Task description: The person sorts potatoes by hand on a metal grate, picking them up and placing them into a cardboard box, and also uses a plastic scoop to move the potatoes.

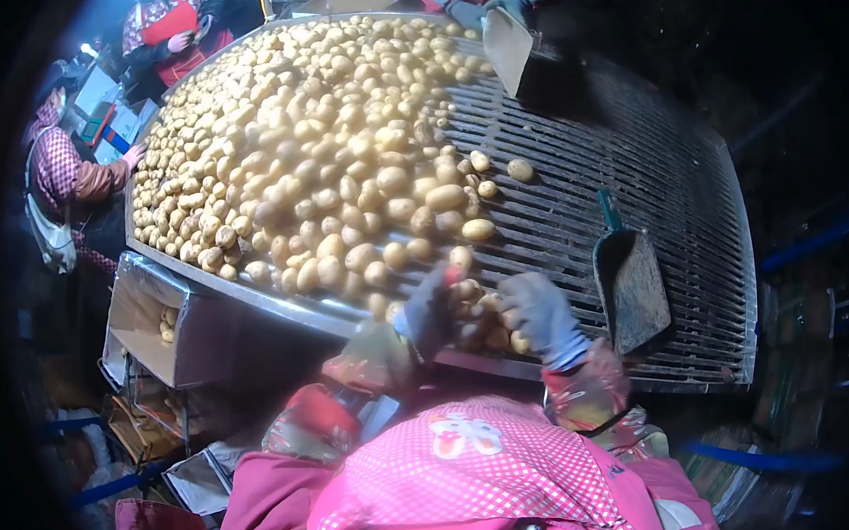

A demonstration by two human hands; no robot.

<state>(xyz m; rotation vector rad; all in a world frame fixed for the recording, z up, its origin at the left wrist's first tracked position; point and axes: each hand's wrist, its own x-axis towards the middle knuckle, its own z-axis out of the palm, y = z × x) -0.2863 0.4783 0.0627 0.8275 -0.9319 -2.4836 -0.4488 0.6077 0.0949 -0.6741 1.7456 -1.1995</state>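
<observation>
A heap of potatoes (343,145) covers the left and middle of a slatted metal table (571,154). At the near edge, a small group of potatoes (484,321) lies between my two gloved hands. My left hand (430,312), on the left of this group, is smeared by motion, with a red patch near its fingertips; its finger positions cannot be made out. On the other side my right hand (542,315), in a grey glove, has its fingers stretched and slightly curved against the potatoes. A green-handled scoop (634,289) rests on the slats to its right.
Across the table, a person's gloved hands (491,12) hold another scoop (510,51). Two more people (56,172) stand at the left and far left edges. An open cardboard box (147,320) with a few potatoes stands below the table's left front edge.
</observation>
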